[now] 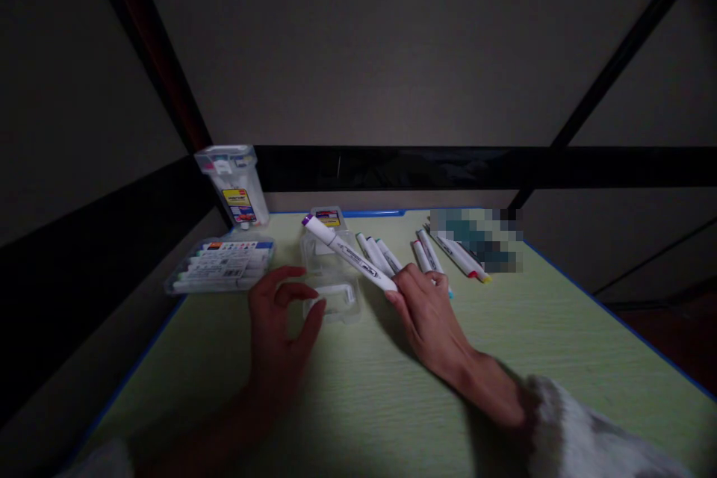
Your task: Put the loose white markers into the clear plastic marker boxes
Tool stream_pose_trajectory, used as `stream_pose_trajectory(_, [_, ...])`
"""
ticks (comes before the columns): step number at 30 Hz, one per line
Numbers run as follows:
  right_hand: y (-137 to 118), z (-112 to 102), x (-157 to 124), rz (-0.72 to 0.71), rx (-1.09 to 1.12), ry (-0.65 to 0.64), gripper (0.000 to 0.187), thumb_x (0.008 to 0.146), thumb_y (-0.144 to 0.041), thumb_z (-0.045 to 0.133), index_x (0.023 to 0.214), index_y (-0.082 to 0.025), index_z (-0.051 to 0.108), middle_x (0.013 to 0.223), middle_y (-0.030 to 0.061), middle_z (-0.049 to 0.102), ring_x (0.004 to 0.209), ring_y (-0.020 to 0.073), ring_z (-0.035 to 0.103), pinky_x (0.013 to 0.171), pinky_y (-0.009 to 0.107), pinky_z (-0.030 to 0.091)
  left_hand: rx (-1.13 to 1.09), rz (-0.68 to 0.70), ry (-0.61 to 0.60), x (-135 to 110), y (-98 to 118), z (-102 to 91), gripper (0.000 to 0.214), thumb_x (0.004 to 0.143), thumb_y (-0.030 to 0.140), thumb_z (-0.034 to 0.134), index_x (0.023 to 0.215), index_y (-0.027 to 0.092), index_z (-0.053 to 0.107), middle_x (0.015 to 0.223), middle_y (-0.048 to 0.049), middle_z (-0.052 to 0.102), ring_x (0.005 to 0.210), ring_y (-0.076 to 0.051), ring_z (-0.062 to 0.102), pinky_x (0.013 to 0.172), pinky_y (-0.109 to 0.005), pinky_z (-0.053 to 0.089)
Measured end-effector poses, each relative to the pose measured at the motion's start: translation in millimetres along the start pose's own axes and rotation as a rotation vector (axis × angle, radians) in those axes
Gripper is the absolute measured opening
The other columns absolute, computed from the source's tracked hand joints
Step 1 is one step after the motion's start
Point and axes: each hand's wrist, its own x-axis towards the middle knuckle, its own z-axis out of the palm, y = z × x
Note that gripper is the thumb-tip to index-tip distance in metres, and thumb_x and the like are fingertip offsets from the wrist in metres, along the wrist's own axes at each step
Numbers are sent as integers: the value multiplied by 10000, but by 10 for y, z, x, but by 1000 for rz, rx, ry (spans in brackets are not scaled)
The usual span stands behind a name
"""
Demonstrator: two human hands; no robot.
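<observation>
My right hand [434,317] is closed around the lower end of a white marker [358,261] with a purple cap. The marker slants up to the left above the table, its purple end over a clear plastic case [328,258]. My left hand [283,328] is curved, thumb and fingers apart, with nothing seen between them. Its thumb tip overlaps the edge of a clear plastic tray piece [333,300] in front of the case; whether it touches cannot be made out. Several white markers [378,254] with green and dark ends lie just behind the held one.
At the back left a tall clear marker case [238,187] stands upright. A flat case full of markers [221,269] lies before it. Other loose markers [456,254] lie to the right, beside a pixelated patch. The light green table [381,403] has a blue edge.
</observation>
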Motion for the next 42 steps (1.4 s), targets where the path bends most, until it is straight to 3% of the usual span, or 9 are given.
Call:
stream_pose_trajectory(5, [-19,-13,2,-71,-18,-62,358,941,-314,220,817,-160,519,799,57,534,733,192,467,714,345,276,-112,13,41,78,16,-30,520,689,135,657,1132,291,434,1105,-12,514,726,-90,579,699,-239,488])
stream_pose_trajectory(8, [-26,-12,2,-166,-51,-86,401,941,-339,202,795,-156,529,783,57,539,724,190,471,722,354,285,-113,61,56,80,42,-42,534,698,154,653,1162,293,428,1129,-20,541,896,-134,579,745,-246,496])
stream_pose_trajectory(12, [-24,-18,3,-218,-70,-96,414,940,-349,202,785,-154,532,779,61,545,717,185,479,738,365,309,10,59,78,75,87,-38,429,692,159,656,1075,245,483,887,9,618,828,-139,601,732,-252,511])
stream_pose_trajectory(17, [13,-24,-6,-172,33,-87,382,938,-362,211,798,-164,506,750,62,556,662,177,487,657,327,364,82,-51,111,69,86,-45,311,647,187,690,896,219,506,783,29,581,689,-122,590,641,-237,522])
stream_pose_trajectory(27, [49,28,-60,39,256,-50,197,900,-355,366,863,-185,459,721,37,573,638,167,500,571,275,394,31,-112,54,54,87,-29,174,739,241,589,874,179,498,715,26,545,558,-86,557,514,-195,487])
stream_pose_trajectory(42, [-4,-3,-45,62,227,-46,224,871,-372,422,786,-184,507,658,18,570,590,145,513,542,257,395,0,-165,28,42,93,-13,178,744,262,584,872,177,494,648,38,537,533,-87,548,501,-190,469])
